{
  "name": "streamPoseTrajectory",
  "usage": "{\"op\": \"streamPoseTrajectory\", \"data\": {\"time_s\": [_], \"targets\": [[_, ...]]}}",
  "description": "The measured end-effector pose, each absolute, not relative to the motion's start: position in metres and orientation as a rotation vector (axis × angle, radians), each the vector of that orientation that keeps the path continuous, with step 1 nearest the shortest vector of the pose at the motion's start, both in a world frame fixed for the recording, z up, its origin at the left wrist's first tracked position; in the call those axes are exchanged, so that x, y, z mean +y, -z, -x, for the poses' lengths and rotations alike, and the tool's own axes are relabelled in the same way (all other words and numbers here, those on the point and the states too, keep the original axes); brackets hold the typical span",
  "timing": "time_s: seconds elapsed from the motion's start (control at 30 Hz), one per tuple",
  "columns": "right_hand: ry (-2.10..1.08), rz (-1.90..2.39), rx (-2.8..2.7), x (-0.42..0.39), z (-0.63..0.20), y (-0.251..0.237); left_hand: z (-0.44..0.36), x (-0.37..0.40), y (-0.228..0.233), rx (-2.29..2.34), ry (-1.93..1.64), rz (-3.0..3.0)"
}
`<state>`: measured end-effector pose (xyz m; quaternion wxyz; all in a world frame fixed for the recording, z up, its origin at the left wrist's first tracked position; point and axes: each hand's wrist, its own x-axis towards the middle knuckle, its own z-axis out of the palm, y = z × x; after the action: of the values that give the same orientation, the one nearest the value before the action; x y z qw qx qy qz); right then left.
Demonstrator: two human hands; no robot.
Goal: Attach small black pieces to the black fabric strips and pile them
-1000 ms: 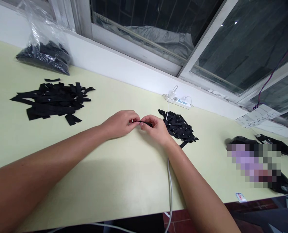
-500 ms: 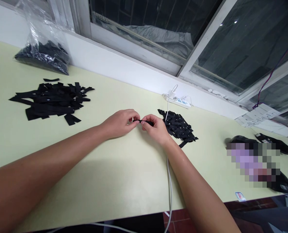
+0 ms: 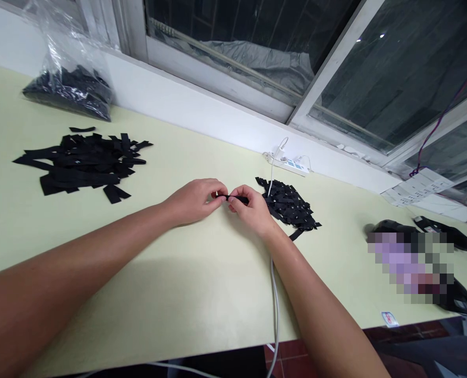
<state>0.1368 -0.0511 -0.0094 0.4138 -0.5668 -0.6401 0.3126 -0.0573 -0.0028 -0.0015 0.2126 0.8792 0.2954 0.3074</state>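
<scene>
My left hand [image 3: 196, 199] and my right hand [image 3: 251, 209] meet at the middle of the pale green table [image 3: 186, 283], both pinching one small black strip [image 3: 236, 199] between their fingertips. Just right of my right hand lies a pile of short black pieces [image 3: 290, 206]. A larger heap of longer black strips [image 3: 82, 164] lies at the far left of the table. How the strip is folded is hidden by my fingers.
A clear plastic bag of black pieces [image 3: 66, 79] leans by the window sill at the back left. A white power strip [image 3: 290, 164] sits at the back, its cable [image 3: 275, 310] running under my right forearm. Dark objects [image 3: 446, 236] lie at the right edge.
</scene>
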Motion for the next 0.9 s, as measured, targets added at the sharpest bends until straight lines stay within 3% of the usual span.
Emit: {"op": "streamPoseTrajectory", "data": {"time_s": [0.9], "targets": [[-0.822,1.389,-1.486,-0.0532,-0.1326,0.0047,0.057,-0.0017,0.0021,0.847,-0.9,-2.366]]}}
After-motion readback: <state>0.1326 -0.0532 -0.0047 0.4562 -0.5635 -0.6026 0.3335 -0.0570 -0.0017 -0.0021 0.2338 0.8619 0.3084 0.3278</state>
